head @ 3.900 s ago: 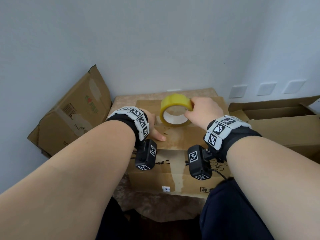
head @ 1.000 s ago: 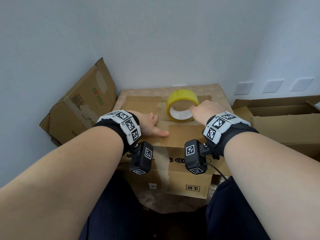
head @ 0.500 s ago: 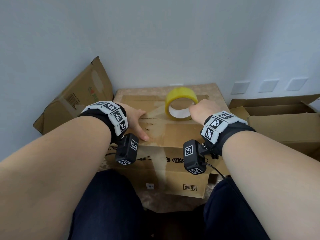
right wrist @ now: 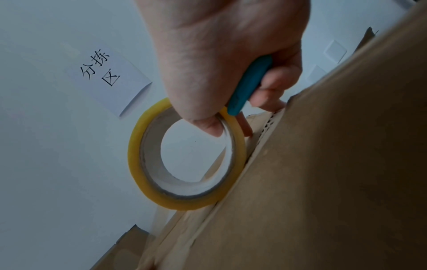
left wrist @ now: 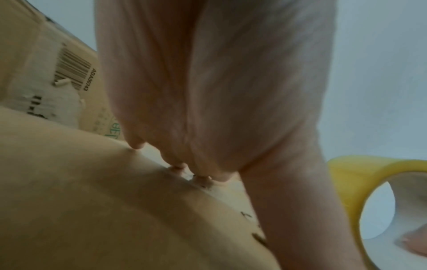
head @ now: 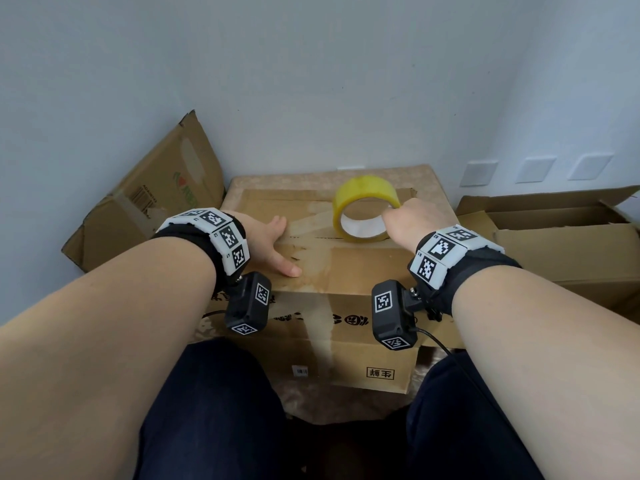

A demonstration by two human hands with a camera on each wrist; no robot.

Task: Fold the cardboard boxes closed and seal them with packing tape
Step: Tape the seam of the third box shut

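Observation:
A closed cardboard box (head: 356, 268) stands in front of me on a small table, its flaps folded flat. A yellow tape roll (head: 365, 209) stands on edge on the box top at the centre seam. My right hand (head: 403, 221) grips the roll (right wrist: 184, 155), thumb through its core, and also holds a teal tool (right wrist: 248, 85) against the palm. A strip of tape runs from the roll along the seam. My left hand (head: 272, 244) lies flat on the left part of the top, fingertips (left wrist: 177, 167) pressing the cardboard (left wrist: 115, 210).
A flattened box (head: 145, 199) leans against the wall at the left. An open box (head: 568, 237) with raised flaps stands at the right. The wall is close behind the table; a paper label (right wrist: 108, 76) hangs on it. My knees are under the table's front edge.
My left hand slid leftwards along the box top from near the middle. The roll and my right hand stayed about where they were.

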